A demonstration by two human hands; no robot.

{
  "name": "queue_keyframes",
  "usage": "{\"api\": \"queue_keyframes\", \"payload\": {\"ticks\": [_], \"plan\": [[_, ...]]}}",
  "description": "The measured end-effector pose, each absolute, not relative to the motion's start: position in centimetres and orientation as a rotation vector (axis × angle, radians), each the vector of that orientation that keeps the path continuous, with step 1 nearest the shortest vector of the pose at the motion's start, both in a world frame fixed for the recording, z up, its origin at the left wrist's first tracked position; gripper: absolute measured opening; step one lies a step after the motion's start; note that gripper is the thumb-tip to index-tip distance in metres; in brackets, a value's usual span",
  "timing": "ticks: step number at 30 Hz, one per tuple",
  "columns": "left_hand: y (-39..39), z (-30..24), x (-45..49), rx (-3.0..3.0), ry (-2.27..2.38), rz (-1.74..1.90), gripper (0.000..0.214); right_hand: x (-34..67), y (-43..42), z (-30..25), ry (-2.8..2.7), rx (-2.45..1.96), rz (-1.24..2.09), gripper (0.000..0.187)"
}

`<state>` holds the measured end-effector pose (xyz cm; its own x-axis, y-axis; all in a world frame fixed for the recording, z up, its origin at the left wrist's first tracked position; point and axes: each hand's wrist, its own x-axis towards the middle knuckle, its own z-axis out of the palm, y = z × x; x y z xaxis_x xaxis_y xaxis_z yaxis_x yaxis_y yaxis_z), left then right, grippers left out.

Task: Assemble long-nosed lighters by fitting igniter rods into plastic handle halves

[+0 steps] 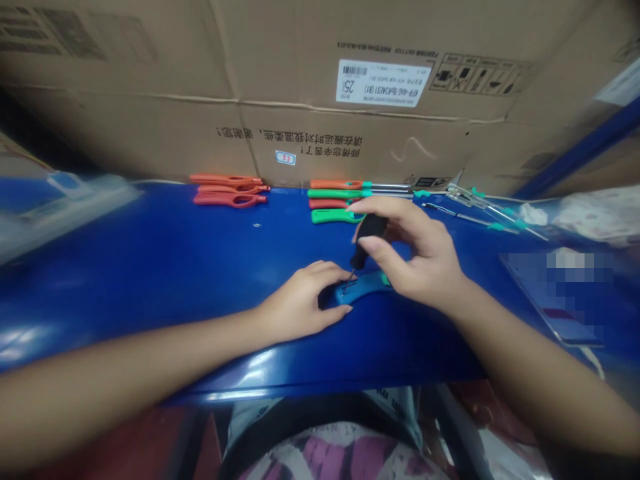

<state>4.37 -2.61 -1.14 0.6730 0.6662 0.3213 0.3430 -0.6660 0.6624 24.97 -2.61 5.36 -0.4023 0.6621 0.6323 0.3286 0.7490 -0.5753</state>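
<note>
A blue long-reach lighter (pixel 367 287) lies on the blue table near its front edge. My left hand (pixel 305 300) steadies its left end, with the thumb on the near side and fingers on the far side. Wrapped round the black grip of a screwdriver (pixel 373 237), my right hand (pixel 417 253) holds it tilted above the lighter. The thin shaft reaches down to the lighter's left end. My right hand hides part of the lighter's right end, where a bit of green shows.
Several orange and red lighter handles (pixel 230 190) lie at the back left. Green, red and orange lighters with metal tubes (pixel 340 193) lie behind my right hand. Loose metal tubes (pixel 493 210) and a phone-like device (pixel 550 300) are to the right. A cardboard wall (pixel 280 73) stands behind.
</note>
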Motion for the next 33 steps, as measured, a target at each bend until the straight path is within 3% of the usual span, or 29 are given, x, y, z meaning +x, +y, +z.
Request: {"api": "queue_keyframes", "payload": {"ticks": [4, 8, 10, 15, 20, 27, 31, 33], "plan": [[-2.76, -1.05, 4.38, 2.334, 0.766, 0.762, 0.035, 25.26, -2.33, 5.30, -1.960, -0.732, 0.027, 0.026], [-2.76, -0.94, 4.34, 2.342, 0.734, 0.743, 0.036, 25.17, -2.52, 5.31, -1.984, -0.760, 0.413, 0.037], [-2.74, -0.98, 4.33, 2.351, 0.734, 0.747, 0.036, 25.07, -2.61, 5.34, -1.968, -0.751, 0.439, 0.034], [-2.71, -1.10, 4.33, 2.352, 0.719, 0.760, 0.035, 25.25, -2.70, 5.29, -1.918, -0.700, -0.086, 0.025], [-2.66, -1.02, 4.28, 2.348, 0.716, 0.739, 0.037, 24.93, -2.69, 5.09, -1.979, -0.801, 0.352, 0.037], [-2.66, -1.02, 4.31, 2.344, 0.718, 0.744, 0.036, 25.31, -2.58, 5.36, -1.921, -0.725, -0.149, 0.019], [-2.65, -0.90, 4.33, 2.354, 0.710, 0.731, 0.037, 25.15, -3.07, 5.85, -2.038, -0.718, 0.235, 0.035], [-2.65, -0.94, 4.31, 2.362, 0.702, 0.735, 0.036, 24.89, -3.22, 6.00, -2.043, -0.663, 0.223, 0.029]]}}
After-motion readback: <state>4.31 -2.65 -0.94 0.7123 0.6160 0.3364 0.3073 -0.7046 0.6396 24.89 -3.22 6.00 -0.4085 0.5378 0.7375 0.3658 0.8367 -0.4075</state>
